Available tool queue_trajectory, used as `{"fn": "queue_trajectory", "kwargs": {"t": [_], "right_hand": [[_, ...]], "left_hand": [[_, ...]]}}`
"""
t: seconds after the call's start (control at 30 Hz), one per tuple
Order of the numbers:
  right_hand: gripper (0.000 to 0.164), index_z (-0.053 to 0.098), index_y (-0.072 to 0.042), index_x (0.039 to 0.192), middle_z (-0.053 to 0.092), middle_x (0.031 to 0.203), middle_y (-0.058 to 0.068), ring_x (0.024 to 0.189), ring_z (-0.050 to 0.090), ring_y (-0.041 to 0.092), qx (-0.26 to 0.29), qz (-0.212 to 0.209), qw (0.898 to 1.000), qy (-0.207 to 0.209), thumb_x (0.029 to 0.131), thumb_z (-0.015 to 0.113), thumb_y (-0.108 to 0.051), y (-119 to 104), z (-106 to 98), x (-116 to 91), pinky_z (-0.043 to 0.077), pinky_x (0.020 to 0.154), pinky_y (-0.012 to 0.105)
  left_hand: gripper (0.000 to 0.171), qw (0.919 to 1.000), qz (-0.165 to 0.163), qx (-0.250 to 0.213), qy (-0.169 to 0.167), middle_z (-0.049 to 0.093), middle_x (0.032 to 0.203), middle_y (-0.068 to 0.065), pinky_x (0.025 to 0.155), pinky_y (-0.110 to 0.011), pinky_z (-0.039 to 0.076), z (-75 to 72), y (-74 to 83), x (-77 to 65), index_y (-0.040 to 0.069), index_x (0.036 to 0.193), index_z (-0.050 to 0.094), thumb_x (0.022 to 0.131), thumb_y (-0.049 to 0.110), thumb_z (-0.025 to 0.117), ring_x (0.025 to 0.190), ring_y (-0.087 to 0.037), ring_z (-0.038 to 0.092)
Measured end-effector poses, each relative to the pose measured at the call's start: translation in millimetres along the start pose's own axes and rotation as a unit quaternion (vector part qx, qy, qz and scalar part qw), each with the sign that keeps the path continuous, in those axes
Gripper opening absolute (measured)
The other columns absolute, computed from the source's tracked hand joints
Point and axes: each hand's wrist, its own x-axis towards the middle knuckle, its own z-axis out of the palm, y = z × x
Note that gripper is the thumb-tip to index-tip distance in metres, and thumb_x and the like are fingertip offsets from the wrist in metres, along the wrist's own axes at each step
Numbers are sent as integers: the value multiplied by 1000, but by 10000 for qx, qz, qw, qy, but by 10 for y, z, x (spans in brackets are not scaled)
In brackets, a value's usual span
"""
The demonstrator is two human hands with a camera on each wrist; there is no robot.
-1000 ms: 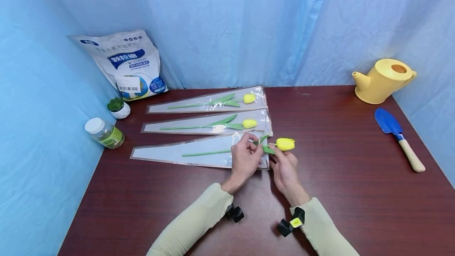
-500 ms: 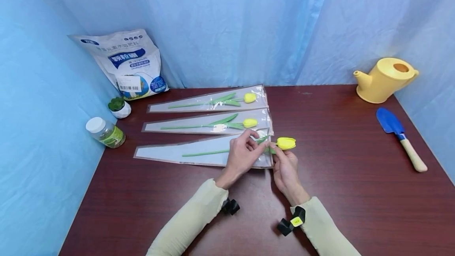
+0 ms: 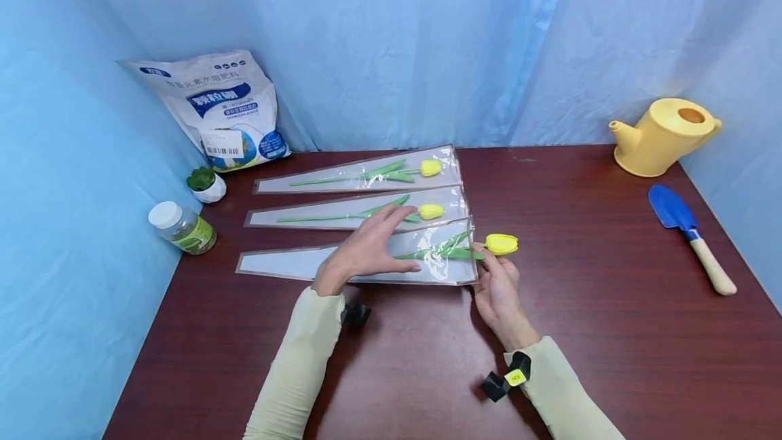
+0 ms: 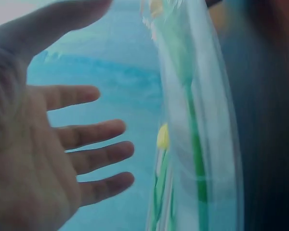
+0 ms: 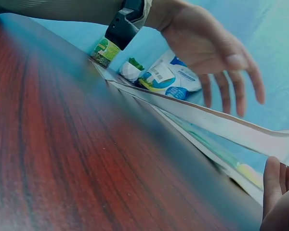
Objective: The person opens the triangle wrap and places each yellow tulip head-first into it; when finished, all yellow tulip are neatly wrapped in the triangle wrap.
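Observation:
A yellow artificial tulip [image 3: 502, 244] lies partly in the nearest clear-fronted flower sleeve [image 3: 277, 263], its bloom sticking out past the wide right end. At that end my right hand [image 3: 499, 290] pinches the sleeve's mouth together with the tulip near its upper stem and leaf. My left hand [image 3: 366, 244] hovers over the middle of the sleeve, fingers spread and thumb apart, covering the lower stem. In the left wrist view the left hand [image 4: 36, 159] holds nothing, with the sleeve beside it. In the right wrist view my right fingers [image 5: 272, 180] touch the raised sleeve edge.
Two more sleeves, a middle sleeve [image 3: 259, 218] and a far sleeve [image 3: 269, 186], each hold a yellow tulip. At the left are a fertilizer bag [image 3: 222, 114], potted succulent [image 3: 208, 189] and lidded jar [image 3: 183, 227]. A yellow watering can [image 3: 660, 138] and blue trowel [image 3: 690, 236] stand right.
My left hand has let go near the leaves, moved left along the sleeve and opened. The right hand has shifted slightly right, with tulip and sleeve.

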Motion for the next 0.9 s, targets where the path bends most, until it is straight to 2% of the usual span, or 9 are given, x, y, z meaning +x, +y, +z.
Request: {"fn": "queue_trajectory", "kwargs": {"t": [0.07,0.2,0.37,0.53,0.7,0.9], "right_hand": [[11,62,-10,91,73,82,-3,76,71,4,64,15,10000,11,100,57,-6,-11,-7,3,59,70,22],[14,62,-11,90,73,81,-3,76,71,5,141,82,9999,28,101,54,-7,-26,-23,2,58,69,22],[22,66,-12,88,75,81,-3,78,71,6,325,109,9993,-154,103,50,-9,-55,-50,-10,58,72,23],[32,71,-10,86,76,81,-1,78,72,8,758,123,9961,-432,104,45,-8,-102,-85,-17,59,74,23],[31,68,-10,88,74,84,0,79,71,8,996,306,9924,-649,105,42,-10,-143,-104,-9,58,75,22],[27,65,-11,92,72,88,-1,81,70,9,1025,410,9906,-805,105,42,-13,-172,-101,-11,57,76,21]], "left_hand": [[102,9997,20,191,-182,31,163,-12,119,-58,33,-19,-39,-17,20,157,32,75,43,86,151,-33,30],[112,9979,-28,464,-444,31,161,-12,122,-56,28,-3,-93,-52,20,159,26,69,41,91,149,-34,31],[115,9941,-270,781,-705,30,161,-12,123,-55,24,58,-161,-105,22,160,23,69,37,91,150,-34,29],[108,9921,-346,1086,-524,41,153,-11,122,-51,27,91,-232,-135,22,158,27,72,34,90,144,-32,38],[98,9915,-260,1229,-337,51,139,-11,116,-48,35,106,-264,-126,19,155,34,74,32,88,130,-32,49],[95,9894,-213,1414,-248,54,135,-12,113,-47,39,140,-267,-103,17,153,36,75,32,88,124,-31,53]]}}
